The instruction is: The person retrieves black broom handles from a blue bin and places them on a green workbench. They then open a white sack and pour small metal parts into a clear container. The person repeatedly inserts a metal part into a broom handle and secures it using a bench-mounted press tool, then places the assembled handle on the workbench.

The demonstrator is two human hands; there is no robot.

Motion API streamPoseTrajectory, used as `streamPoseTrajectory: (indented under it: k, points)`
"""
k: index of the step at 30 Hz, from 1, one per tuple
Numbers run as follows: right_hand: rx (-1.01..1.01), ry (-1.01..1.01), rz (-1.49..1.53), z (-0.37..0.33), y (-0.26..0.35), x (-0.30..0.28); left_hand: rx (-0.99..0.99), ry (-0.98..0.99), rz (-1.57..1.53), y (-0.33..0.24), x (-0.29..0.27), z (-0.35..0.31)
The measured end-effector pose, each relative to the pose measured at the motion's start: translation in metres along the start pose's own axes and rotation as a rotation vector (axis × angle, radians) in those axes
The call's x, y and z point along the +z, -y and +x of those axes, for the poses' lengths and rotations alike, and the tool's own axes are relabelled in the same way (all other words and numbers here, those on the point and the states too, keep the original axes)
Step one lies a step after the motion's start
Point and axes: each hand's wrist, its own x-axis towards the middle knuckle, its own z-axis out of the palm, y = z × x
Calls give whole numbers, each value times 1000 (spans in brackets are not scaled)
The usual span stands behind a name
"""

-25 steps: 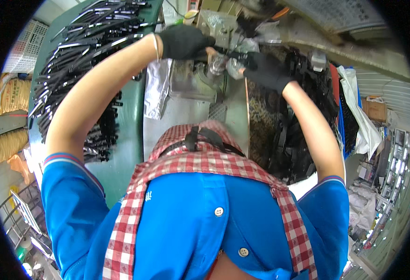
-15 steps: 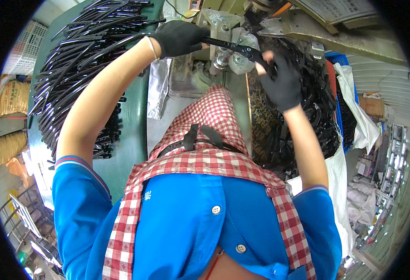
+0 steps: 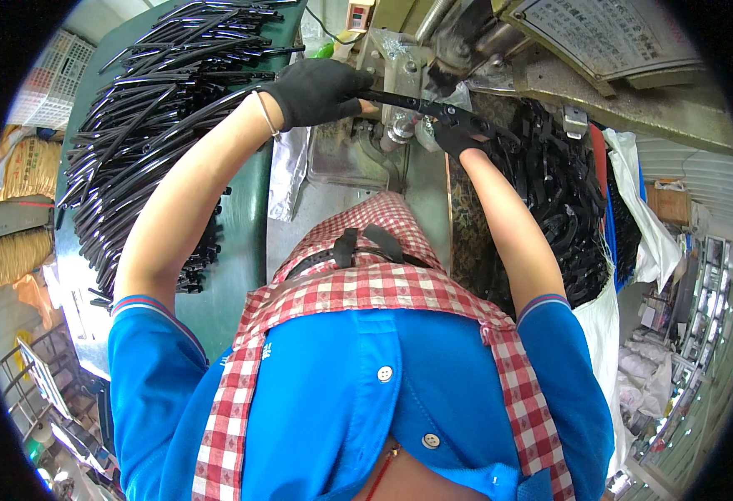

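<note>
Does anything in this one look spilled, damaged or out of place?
Nothing looks clearly spilled or damaged. The untidiest spot is the pile of black tubes on the green table: they lie at uneven angles, with some ends jutting out. The black part in the left hand shows no obvious break.

Right hand [image 3: 458, 138] partly hidden by the black tube [image 3: 408, 101], machine [image 3: 401, 75] cut off at top

White lattice crate [image 3: 51, 82] at far left, yellowish sacks [image 3: 28, 169] below it, brown cardboard box [image 3: 669, 203] toward the right.
</note>
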Motion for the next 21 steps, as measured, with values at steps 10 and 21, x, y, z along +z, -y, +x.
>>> streamPoseTrajectory:
  k: [10,21]
  points:
    - [43,139,-207,12,30,-2,-77,-48,-125,-23,-16,0]
    - [-17,-210,257,24,-16,26,44,-412,30,-80,-35,-99]
